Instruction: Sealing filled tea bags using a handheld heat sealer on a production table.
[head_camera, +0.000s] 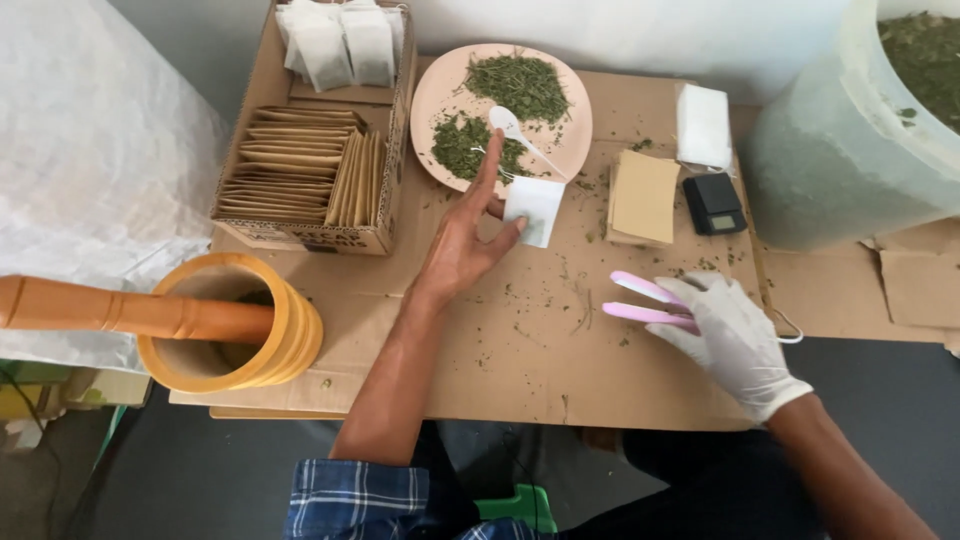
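My bare left hand (462, 240) pinches a small white sachet (534, 208) between thumb and fingers, just below the pink plate (440, 95) of dried green leaves. My gloved right hand (735, 340), well right of the plate, grips pink tongs (640, 300).

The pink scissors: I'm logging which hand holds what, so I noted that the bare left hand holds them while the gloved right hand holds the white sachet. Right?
Reversed: the head view shows the gloved right hand holding the pink scissors, and the bare left hand holding the white sachet.
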